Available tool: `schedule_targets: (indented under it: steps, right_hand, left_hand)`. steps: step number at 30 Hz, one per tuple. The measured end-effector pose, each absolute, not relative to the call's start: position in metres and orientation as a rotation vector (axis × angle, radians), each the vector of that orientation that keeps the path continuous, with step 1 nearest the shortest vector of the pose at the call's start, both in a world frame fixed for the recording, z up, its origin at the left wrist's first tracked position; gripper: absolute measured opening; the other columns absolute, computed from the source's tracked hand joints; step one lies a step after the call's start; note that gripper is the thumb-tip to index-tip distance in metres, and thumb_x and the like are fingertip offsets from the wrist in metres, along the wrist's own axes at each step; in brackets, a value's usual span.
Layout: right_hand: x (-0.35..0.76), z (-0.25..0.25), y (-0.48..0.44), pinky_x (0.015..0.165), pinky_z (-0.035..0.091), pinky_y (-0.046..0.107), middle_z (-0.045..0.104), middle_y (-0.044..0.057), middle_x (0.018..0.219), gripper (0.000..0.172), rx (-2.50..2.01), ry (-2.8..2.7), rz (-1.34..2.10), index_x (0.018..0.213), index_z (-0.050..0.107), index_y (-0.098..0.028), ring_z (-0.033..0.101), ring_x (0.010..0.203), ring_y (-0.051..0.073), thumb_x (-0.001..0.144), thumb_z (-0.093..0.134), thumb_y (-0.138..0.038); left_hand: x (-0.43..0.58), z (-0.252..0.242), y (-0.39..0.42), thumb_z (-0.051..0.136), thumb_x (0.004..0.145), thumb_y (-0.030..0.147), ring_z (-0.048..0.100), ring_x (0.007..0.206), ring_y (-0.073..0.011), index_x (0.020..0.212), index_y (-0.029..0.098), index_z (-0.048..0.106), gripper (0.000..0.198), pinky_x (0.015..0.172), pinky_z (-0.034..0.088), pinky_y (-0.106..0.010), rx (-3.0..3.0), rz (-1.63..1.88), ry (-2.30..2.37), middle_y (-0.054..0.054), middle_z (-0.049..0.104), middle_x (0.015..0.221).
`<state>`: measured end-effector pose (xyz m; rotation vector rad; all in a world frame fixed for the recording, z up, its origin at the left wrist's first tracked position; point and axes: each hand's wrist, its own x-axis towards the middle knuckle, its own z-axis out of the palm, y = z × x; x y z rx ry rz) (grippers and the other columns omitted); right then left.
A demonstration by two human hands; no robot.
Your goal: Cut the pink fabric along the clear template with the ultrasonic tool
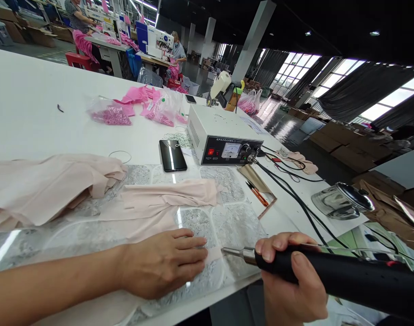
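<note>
My left hand (162,262) lies flat, fingers together, pressing pale pink fabric (139,226) onto a clear patterned mat (227,217) at the table's near edge. My right hand (288,276) grips a black handheld tool (339,276) whose metal tip (232,251) points left and almost touches the fabric strip beside my left fingertips. More pale pink fabric pieces (47,185) are piled to the left, and a folded piece (173,192) lies in the middle of the mat.
A white control box (220,136) with cables (295,199) stands behind the mat, a black phone (173,155) next to it. Bags of pink parts (111,113) lie further back. A steel lid (342,199) sits right. People work at sewing machines (155,40) far behind.
</note>
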<state>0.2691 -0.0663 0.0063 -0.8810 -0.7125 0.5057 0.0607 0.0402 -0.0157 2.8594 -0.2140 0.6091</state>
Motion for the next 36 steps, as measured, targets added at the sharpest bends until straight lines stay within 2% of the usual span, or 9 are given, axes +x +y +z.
schedule_targets:
  steps: [10, 21, 28, 36]
  right_hand:
    - [0.253, 0.008, -0.059, 0.049, 0.05, 0.029, 0.056, -0.004, 0.069, 0.008, -0.822, -0.782, 0.53, 0.083, 0.059, -0.02, 0.054, 0.046, 0.01, 0.077, 0.057, -0.025]
    - [0.248, 0.007, -0.056, 0.051, 0.052, 0.029, 0.058, -0.004, 0.069, 0.002, -0.799, -0.836, 0.538, 0.082, 0.058, -0.02, 0.057, 0.049, 0.01, 0.081, 0.058, -0.022]
    - [0.249, 0.009, -0.059, 0.052, 0.052, 0.028, 0.058, -0.004, 0.07, 0.005, -0.772, -0.829, 0.558, 0.085, 0.058, -0.02, 0.057, 0.051, 0.009, 0.081, 0.059, -0.024]
    - [0.253, 0.012, -0.072, 0.05, 0.052, 0.027, 0.057, -0.004, 0.068, 0.005, -0.786, -0.832, 0.584, 0.083, 0.058, -0.02, 0.055, 0.048, 0.009, 0.081, 0.059, -0.025]
  left_hand:
    - [0.061, -0.014, 0.04, 0.038, 0.101, 0.014, 0.056, 0.118, -0.0255, 0.113, 0.008, 0.062, 0.028, 0.1, 0.04, -0.037, 2.855, 0.601, -0.221, -0.013, 0.066, 0.12]
    - [0.062, -0.013, 0.041, 0.036, 0.102, 0.015, 0.055, 0.12, -0.0249, 0.115, 0.01, 0.061, 0.029, 0.101, 0.039, -0.037, 2.829, 0.582, -0.21, -0.013, 0.067, 0.119]
    - [0.061, -0.016, 0.042, 0.033, 0.103, 0.017, 0.056, 0.121, -0.0263, 0.121, 0.012, 0.059, 0.032, 0.101, 0.039, -0.038, 2.83, 0.56, -0.201, -0.012, 0.066, 0.122]
    - [0.06, -0.016, 0.042, 0.031, 0.103, 0.016, 0.058, 0.119, -0.0274, 0.116, 0.011, 0.062, 0.033, 0.099, 0.04, -0.039, 2.865, 0.573, -0.211, -0.011, 0.066, 0.123]
